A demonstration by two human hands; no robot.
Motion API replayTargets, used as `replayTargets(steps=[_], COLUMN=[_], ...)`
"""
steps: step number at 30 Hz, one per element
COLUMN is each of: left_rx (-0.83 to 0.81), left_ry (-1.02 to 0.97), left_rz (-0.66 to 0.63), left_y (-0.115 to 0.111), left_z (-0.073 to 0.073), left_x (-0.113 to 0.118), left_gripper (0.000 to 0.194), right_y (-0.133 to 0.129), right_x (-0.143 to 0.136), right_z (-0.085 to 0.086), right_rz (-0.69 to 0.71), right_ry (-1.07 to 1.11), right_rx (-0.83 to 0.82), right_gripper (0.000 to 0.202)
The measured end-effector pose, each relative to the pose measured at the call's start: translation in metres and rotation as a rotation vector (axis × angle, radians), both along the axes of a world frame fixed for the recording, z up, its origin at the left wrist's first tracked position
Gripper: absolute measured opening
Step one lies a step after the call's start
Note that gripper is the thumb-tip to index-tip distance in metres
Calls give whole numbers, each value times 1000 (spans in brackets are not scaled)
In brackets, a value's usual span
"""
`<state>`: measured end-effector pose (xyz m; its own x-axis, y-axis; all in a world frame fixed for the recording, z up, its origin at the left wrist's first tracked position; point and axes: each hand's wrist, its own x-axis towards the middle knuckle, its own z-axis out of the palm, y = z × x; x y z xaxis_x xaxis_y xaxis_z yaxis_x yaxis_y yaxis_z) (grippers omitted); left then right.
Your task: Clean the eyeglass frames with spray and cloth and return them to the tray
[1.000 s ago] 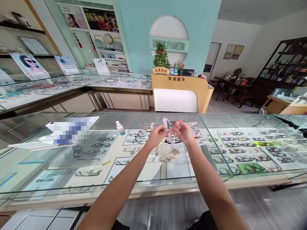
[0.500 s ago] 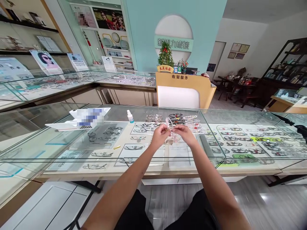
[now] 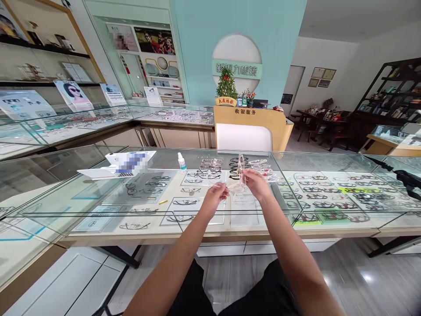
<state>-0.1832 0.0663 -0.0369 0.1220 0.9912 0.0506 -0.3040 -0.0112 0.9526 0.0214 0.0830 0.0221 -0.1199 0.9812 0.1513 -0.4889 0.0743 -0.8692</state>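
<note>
A pair of clear, pinkish eyeglasses [image 3: 241, 164] is held up over the glass counter, its front turned nearly edge-on to me. My right hand [image 3: 257, 184] pinches it at the frame, fingers closed. Lower and to the left, my left hand [image 3: 214, 198] is closed too, thumb against fingertips, on what looks like a temple arm of the same eyeglasses. A see-through part spans the space between both hands; its outline is faint. Behind the hands, rows of dark frames [image 3: 210, 170] and clear frames [image 3: 259, 163] lie on the counter.
A white spray bottle [image 3: 182, 161] stands on the glass counter [image 3: 158, 151], right of an open white box [image 3: 98, 172]. A small yellow stick [image 3: 163, 202] lies nearer me. More eyeglasses fill the case to the right. A black object [image 3: 406, 177] juts in at the right edge.
My hands were close together at the eyeglasses; now they are apart, the left lower and further left, the right slightly right with the frame. The camera view has tilted up slightly.
</note>
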Motion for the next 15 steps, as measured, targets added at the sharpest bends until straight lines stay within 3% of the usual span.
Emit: replayTargets(steps=[3, 8, 10, 12, 13, 15], left_rx=[-35, -83, -100, -112, -131, -121], left_ry=[-39, -67, 1, 170, 294, 563], left_rz=[-12, -25, -112, -322, -480, -775], left_y=[-17, -36, -49, -73, -88, -122], left_z=[-5, 2, -2, -22, -40, -91], left_x=[1, 1, 3, 7, 10, 17], left_gripper=[68, 66, 57, 44, 39, 27], right_y=[-7, -20, -25, -30, -32, -36], right_x=[2, 4, 6, 8, 9, 10], right_z=[5, 15, 19, 23, 25, 29], right_rz=[-25, -71, -99, -122, -124, -109], right_ry=[43, 76, 60, 38, 23, -16], right_rx=[16, 66, 92, 110, 115, 121], right_gripper=[30, 26, 24, 24, 24, 26])
